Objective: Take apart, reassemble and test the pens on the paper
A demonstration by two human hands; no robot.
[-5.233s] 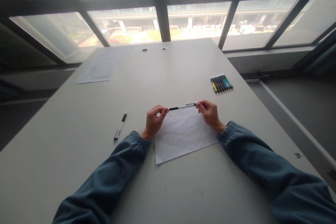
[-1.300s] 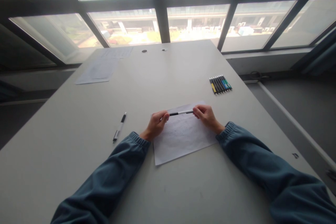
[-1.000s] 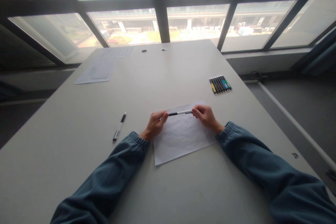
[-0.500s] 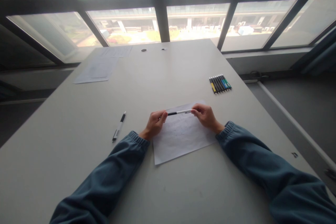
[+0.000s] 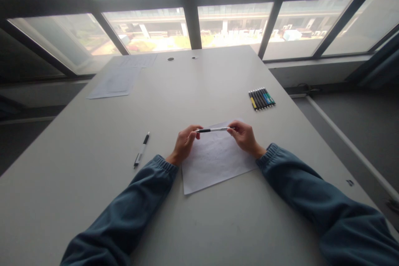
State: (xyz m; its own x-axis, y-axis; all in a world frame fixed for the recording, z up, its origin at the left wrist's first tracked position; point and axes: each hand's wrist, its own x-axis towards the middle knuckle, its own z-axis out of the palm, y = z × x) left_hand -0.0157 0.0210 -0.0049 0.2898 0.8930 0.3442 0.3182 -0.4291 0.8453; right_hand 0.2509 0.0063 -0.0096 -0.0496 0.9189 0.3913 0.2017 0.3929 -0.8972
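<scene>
A white ballpoint pen with a black grip (image 5: 215, 129) is held level between my two hands, above a white sheet of paper (image 5: 215, 166). My left hand (image 5: 186, 141) has thumb and fingers around the tip end, and the pale tip shows between them. The other end, by the clip, is pinched between thumb and fingers of my right hand (image 5: 245, 135). The sheet lies at a slant on the table and carries faint marks. To the left of my left hand lies a second white and black pen (image 5: 141, 150).
Several pens (image 5: 262, 99), black with yellow, blue and green parts, lie side by side at the table's right. Papers (image 5: 114, 81) lie far left. Two round fittings (image 5: 170, 59) sit near the far edge of the white table (image 5: 199, 224). A small dark mark (image 5: 350, 183) is near the right edge.
The pen has risen slightly and turned in my fingers. My left fingers have shifted, so its tip now shows. The clip is less visible.
</scene>
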